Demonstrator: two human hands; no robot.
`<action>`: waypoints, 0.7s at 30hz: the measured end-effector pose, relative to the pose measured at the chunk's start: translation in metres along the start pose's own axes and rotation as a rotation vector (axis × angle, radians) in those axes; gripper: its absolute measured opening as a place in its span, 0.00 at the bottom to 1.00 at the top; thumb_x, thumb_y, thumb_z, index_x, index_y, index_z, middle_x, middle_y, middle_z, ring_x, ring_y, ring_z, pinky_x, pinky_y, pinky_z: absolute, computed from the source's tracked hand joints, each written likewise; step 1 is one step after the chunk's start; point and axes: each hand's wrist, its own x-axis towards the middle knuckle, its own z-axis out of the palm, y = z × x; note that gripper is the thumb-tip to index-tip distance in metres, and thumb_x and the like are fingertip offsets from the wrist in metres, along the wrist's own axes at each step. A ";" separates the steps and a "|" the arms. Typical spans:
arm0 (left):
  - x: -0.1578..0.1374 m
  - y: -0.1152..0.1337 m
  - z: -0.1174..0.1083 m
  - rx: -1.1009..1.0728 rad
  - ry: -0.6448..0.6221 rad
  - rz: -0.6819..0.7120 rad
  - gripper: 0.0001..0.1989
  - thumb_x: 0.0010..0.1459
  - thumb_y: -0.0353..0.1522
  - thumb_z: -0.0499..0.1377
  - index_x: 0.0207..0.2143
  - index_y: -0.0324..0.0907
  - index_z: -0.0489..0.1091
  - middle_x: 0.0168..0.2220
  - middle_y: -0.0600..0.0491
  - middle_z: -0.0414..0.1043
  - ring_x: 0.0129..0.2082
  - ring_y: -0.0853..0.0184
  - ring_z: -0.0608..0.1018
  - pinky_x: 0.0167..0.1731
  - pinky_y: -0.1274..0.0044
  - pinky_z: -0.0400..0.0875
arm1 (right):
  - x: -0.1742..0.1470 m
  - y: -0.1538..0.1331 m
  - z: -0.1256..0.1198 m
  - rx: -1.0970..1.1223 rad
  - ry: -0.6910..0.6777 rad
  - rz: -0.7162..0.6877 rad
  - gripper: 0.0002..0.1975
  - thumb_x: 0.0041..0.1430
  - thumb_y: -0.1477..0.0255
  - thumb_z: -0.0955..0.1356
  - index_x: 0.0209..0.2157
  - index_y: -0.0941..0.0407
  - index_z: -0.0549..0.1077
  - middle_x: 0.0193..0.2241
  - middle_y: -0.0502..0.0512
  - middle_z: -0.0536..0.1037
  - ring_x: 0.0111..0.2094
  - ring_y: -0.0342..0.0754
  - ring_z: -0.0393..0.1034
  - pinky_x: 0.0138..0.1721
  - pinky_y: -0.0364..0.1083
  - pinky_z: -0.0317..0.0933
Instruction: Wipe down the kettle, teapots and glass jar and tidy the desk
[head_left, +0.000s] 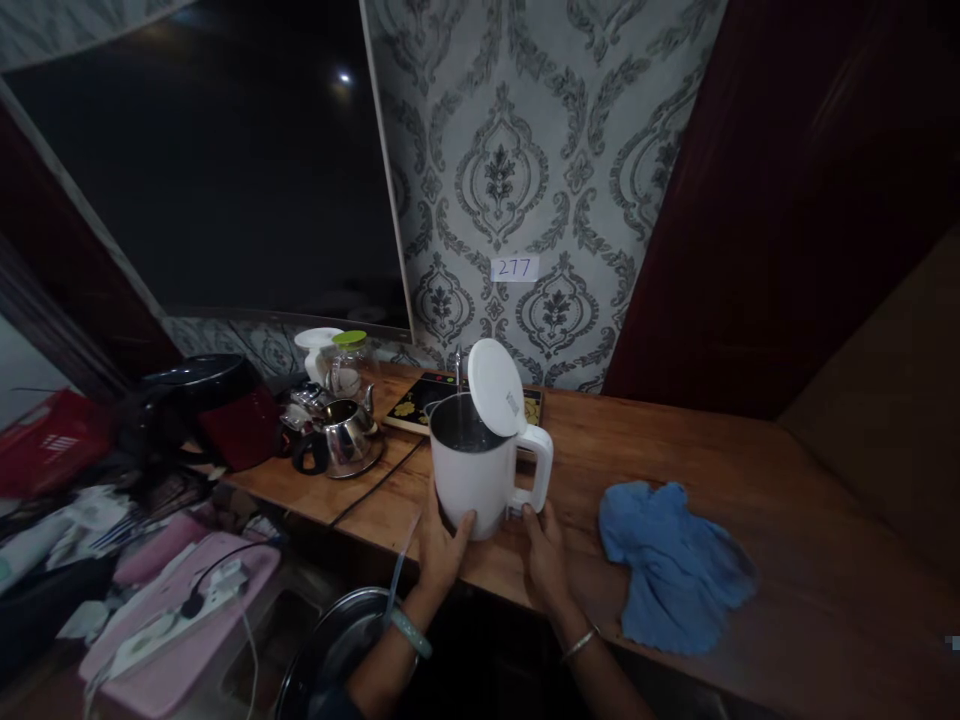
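Note:
A white electric kettle stands upright at the front edge of the wooden table, its round lid raised and its dark inside showing. My left hand curves around the kettle's lower left side, thumb across the front. At the foot of the white handle, my right hand grips with thumb and fingers. Behind the kettle, a slim metal spout rises from a black and gold tea stove; the kettle hides part of it.
Right on the wooden table lies a crumpled blue cloth. Leftward are a small steel teapot, a glass jar with green lid and a dark red appliance. Below sit a metal-rimmed bucket and a power strip on a pink stool.

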 end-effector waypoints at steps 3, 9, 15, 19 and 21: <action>0.000 -0.001 0.001 -0.007 -0.005 0.004 0.46 0.57 0.53 0.61 0.69 0.38 0.54 0.68 0.35 0.60 0.69 0.47 0.63 0.68 0.53 0.55 | 0.001 0.001 0.000 -0.014 0.010 -0.007 0.23 0.56 0.51 0.72 0.45 0.53 0.77 0.45 0.56 0.83 0.50 0.55 0.74 0.54 0.53 0.64; 0.001 -0.003 0.004 0.003 0.033 0.026 0.44 0.57 0.51 0.62 0.68 0.38 0.56 0.66 0.36 0.63 0.68 0.48 0.65 0.67 0.54 0.59 | 0.001 0.003 0.001 0.019 -0.012 0.005 0.21 0.57 0.52 0.71 0.45 0.52 0.77 0.45 0.55 0.82 0.49 0.54 0.74 0.53 0.53 0.64; 0.002 -0.001 0.003 0.025 0.035 0.046 0.43 0.57 0.51 0.62 0.68 0.37 0.57 0.65 0.35 0.65 0.66 0.47 0.68 0.65 0.53 0.61 | 0.003 0.006 -0.001 -0.003 0.006 -0.005 0.23 0.55 0.51 0.72 0.45 0.52 0.77 0.45 0.55 0.82 0.50 0.55 0.74 0.55 0.54 0.63; 0.002 -0.001 0.003 0.018 0.021 0.046 0.44 0.58 0.52 0.61 0.68 0.36 0.56 0.66 0.34 0.64 0.67 0.47 0.66 0.66 0.53 0.60 | 0.003 0.007 -0.001 0.004 -0.005 -0.003 0.23 0.56 0.51 0.72 0.45 0.52 0.77 0.46 0.56 0.82 0.49 0.55 0.74 0.53 0.53 0.64; 0.002 -0.002 0.003 0.022 0.029 0.034 0.44 0.57 0.52 0.61 0.68 0.36 0.56 0.66 0.34 0.64 0.67 0.47 0.66 0.66 0.52 0.59 | 0.003 0.008 -0.001 0.021 0.000 0.013 0.24 0.54 0.50 0.72 0.46 0.53 0.77 0.46 0.56 0.82 0.49 0.55 0.74 0.54 0.54 0.64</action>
